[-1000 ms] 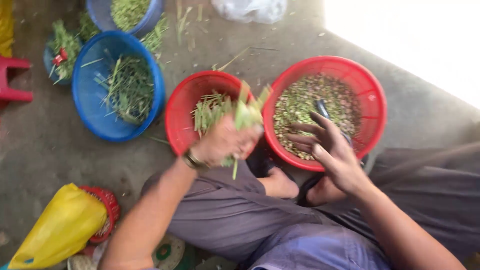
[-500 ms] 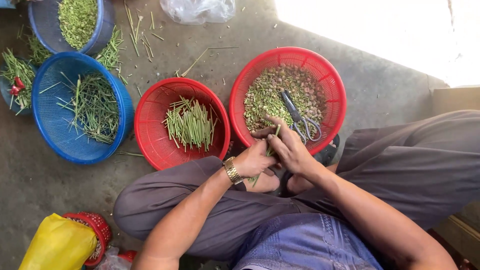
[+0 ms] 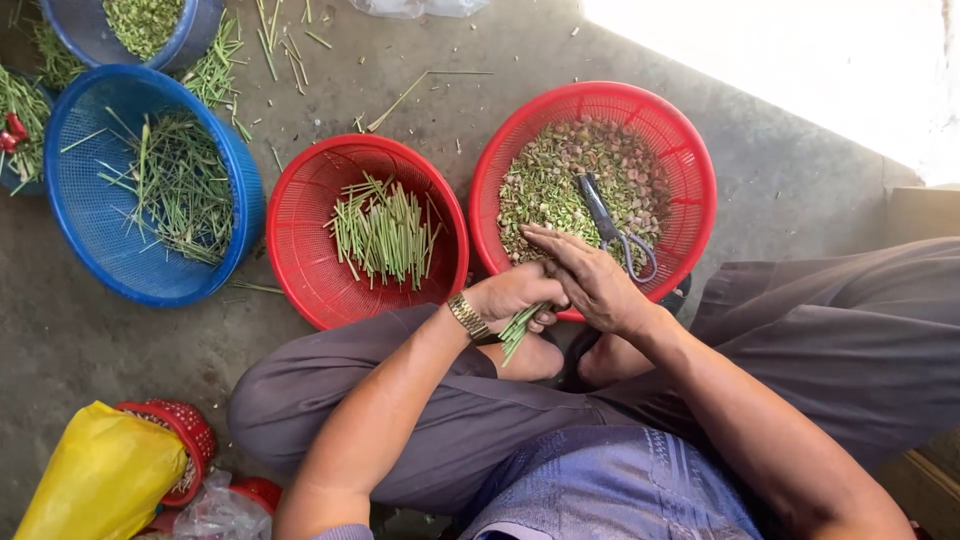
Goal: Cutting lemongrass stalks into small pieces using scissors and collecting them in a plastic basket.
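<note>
Surface: bare grey concrete floor (image 3: 480, 70), littered with loose green stalks, strong sunlight at its upper right corner. Person seated cross-legged at the lower edge. Left hand (image 3: 515, 292) closed around a small bundle of green stems (image 3: 518, 330), which pokes out below the fist just above the knee. Right hand (image 3: 590, 280) lies over the left, fingers flat, gripping nothing visible. Scissors (image 3: 610, 225) rest in the red basket of cut bits (image 3: 690, 150). Middle red basket (image 3: 300, 230) holds trimmed stems; blue basket (image 3: 90, 220) toward the left edge. Open floor between baskets is narrow
</note>
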